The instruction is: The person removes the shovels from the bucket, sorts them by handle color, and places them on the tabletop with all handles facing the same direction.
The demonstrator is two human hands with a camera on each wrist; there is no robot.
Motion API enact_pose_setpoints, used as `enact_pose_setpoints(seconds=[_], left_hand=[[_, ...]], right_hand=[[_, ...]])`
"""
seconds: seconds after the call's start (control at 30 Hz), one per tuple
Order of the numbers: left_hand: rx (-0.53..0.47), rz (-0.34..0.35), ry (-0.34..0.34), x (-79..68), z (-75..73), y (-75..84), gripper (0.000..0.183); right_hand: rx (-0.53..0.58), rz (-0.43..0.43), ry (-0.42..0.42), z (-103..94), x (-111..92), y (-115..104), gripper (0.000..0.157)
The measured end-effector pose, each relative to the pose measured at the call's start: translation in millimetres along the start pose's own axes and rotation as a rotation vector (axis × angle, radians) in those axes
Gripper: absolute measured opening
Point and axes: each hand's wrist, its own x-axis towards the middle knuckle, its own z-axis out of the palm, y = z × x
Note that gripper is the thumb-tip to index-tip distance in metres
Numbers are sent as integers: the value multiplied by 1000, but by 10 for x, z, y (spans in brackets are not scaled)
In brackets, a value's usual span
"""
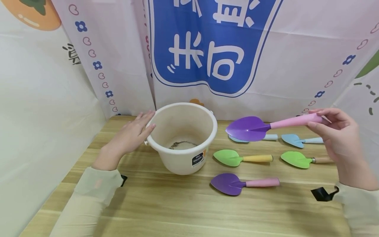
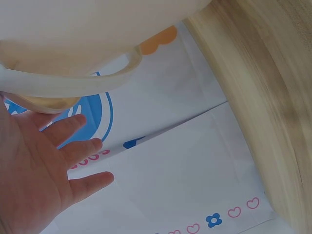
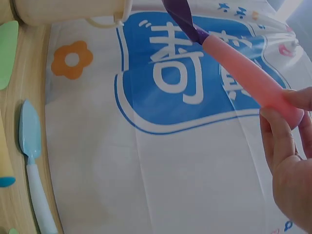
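Note:
A white bucket [image 1: 179,161] stands upright on the wooden table, with some dark residue at its bottom. My left hand [image 1: 133,133] rests at the left side of its rim, thumb over the edge and fingers extended; the left wrist view shows this hand [image 2: 44,165] spread beside the bucket's handle [image 2: 63,85]. In my right hand [image 1: 340,128] is a garden trowel [image 1: 248,129] with a purple blade and pink grip, pinched near the grip's end. It is raised above the table, blade pointing left toward the bucket. The right wrist view shows thumb and fingertips on the pink grip [image 3: 248,78].
Right of the bucket lie several trowels: a purple one [image 1: 228,184] with pink grip, a green one [image 1: 228,158] with yellow grip, another green one [image 1: 296,159], and two light blue ones [image 1: 292,140], one partly behind the raised trowel. A printed cloth [image 1: 124,49] hangs behind the table.

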Motion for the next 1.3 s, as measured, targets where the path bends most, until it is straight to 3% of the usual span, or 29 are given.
enact_pose_setpoints(seconds=[0.47, 0.77, 1.0, 1.3], left_hand=[[-6, -4, 4, 2, 1, -17, 67], [-10, 1, 11, 22, 5, -23, 68], [-3, 4, 16, 22, 7, -10, 68], [3, 3, -3, 4, -10, 9, 66]], right_hand=[[137, 6, -34, -473, -111, -97, 25], [5, -28, 16, -731, -241, -138, 25], [114, -30, 4, -1016, -358, -158, 28], [142, -25, 28, -1303, -499, -173, 31]])
